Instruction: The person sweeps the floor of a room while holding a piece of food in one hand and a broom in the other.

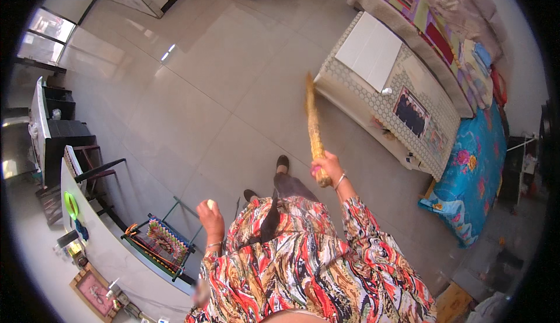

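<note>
Straw broom [313,126] gripped in right hand [328,165], angled forward.

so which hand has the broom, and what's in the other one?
The right hand grips the straw broom by its handle end, raised over the tiled floor. The left hand, low beside the patterned dress, holds only a small pale object.

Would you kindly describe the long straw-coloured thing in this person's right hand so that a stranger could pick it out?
Start at the low table with the honeycomb-patterned cover on the tiled floor. Just left of it, the right hand holds up a broom. It is the only long, thin, yellow straw bundle here, blurred at its tip.
</note>
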Action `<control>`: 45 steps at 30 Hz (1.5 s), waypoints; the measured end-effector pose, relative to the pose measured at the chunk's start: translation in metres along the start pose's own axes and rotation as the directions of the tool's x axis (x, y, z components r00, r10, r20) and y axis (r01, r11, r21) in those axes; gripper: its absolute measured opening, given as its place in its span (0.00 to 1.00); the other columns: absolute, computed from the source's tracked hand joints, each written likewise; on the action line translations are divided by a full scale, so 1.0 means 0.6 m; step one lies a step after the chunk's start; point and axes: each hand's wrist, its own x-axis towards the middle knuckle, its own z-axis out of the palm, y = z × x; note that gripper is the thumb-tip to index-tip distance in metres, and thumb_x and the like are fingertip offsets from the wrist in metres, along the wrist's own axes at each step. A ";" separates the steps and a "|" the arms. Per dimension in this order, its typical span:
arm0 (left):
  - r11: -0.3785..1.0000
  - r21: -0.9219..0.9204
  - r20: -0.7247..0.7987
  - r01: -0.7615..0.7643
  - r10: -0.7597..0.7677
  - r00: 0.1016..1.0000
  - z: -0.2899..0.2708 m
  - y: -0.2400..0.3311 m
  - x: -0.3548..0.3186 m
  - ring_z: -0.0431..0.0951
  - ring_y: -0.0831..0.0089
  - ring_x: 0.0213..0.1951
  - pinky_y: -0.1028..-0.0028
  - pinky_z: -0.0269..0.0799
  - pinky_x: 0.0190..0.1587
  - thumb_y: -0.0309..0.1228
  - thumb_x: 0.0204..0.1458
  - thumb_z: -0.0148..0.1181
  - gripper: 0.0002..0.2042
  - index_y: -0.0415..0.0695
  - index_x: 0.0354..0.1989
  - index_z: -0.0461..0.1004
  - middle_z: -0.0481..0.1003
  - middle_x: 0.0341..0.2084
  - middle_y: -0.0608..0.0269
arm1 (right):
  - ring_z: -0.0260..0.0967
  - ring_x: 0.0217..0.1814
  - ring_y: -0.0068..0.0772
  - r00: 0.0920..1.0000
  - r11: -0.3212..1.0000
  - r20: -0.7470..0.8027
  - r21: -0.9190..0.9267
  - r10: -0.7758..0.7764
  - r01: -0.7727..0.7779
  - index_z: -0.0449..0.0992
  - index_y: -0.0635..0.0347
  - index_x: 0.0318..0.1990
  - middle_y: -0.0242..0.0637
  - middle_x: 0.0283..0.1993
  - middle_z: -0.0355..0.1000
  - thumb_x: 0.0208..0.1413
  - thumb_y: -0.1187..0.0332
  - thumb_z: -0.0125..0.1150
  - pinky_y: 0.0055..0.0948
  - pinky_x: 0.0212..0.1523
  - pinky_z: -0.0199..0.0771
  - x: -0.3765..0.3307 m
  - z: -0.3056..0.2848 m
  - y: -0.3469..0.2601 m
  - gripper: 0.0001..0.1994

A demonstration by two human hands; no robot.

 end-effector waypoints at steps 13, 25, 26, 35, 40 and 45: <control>1.000 -0.019 0.043 0.007 -0.007 0.999 0.077 0.226 0.164 0.67 0.49 0.40 0.58 0.64 0.42 0.31 0.53 0.52 0.12 0.37 0.41 0.65 0.67 0.35 0.46 | 0.69 0.18 0.26 0.928 0.980 0.318 -0.011 0.193 -0.200 0.69 0.67 0.38 0.36 0.25 0.70 0.44 0.79 0.60 0.25 0.19 0.71 0.144 0.032 -0.222 0.12; 0.998 -0.058 0.047 -0.008 0.011 0.999 0.086 0.168 0.434 0.68 0.50 0.40 0.59 0.65 0.42 0.31 0.52 0.55 0.12 0.37 0.41 0.66 0.68 0.35 0.47 | 0.70 0.18 0.29 0.991 1.000 0.133 0.008 0.010 -0.011 0.67 0.68 0.44 0.37 0.25 0.69 0.45 0.79 0.59 0.27 0.16 0.71 0.248 0.128 -0.352 0.16; 0.996 -0.085 0.067 -0.001 0.007 0.998 0.082 0.167 0.445 0.68 0.49 0.40 0.59 0.65 0.43 0.30 0.52 0.55 0.12 0.37 0.41 0.66 0.68 0.35 0.46 | 0.71 0.18 0.29 0.997 1.000 0.083 -0.008 -0.010 0.010 0.68 0.68 0.43 0.39 0.25 0.70 0.45 0.79 0.59 0.26 0.17 0.71 0.265 0.124 -0.347 0.15; 0.858 -0.423 0.353 0.292 -0.141 0.925 0.002 0.338 0.592 0.73 0.70 0.35 0.73 0.69 0.35 0.27 0.52 0.56 0.09 0.37 0.39 0.70 0.71 0.32 0.57 | 0.69 0.15 0.34 0.999 0.999 0.020 0.041 0.025 -0.026 0.65 0.65 0.33 0.39 0.21 0.68 0.42 0.79 0.61 0.33 0.14 0.71 0.349 0.141 -0.383 0.12; 0.492 -0.816 0.450 0.304 0.212 0.867 -0.072 0.636 0.719 0.74 0.77 0.36 0.78 0.70 0.34 0.25 0.48 0.60 0.15 0.38 0.45 0.69 0.72 0.39 0.61 | 0.69 0.17 0.29 0.984 0.995 0.169 -0.093 0.047 -0.031 0.67 0.64 0.36 0.37 0.23 0.69 0.44 0.78 0.61 0.31 0.16 0.72 0.387 0.149 -0.473 0.11; 0.113 -0.931 0.327 0.346 0.676 0.660 -0.169 0.932 0.773 0.74 0.65 0.41 0.72 0.72 0.40 0.25 0.45 0.66 0.23 0.39 0.50 0.64 0.73 0.39 0.50 | 0.70 0.20 0.28 0.961 0.991 0.263 0.082 0.083 -0.108 0.69 0.66 0.39 0.40 0.27 0.71 0.46 0.77 0.59 0.27 0.19 0.73 0.407 0.080 -0.603 0.11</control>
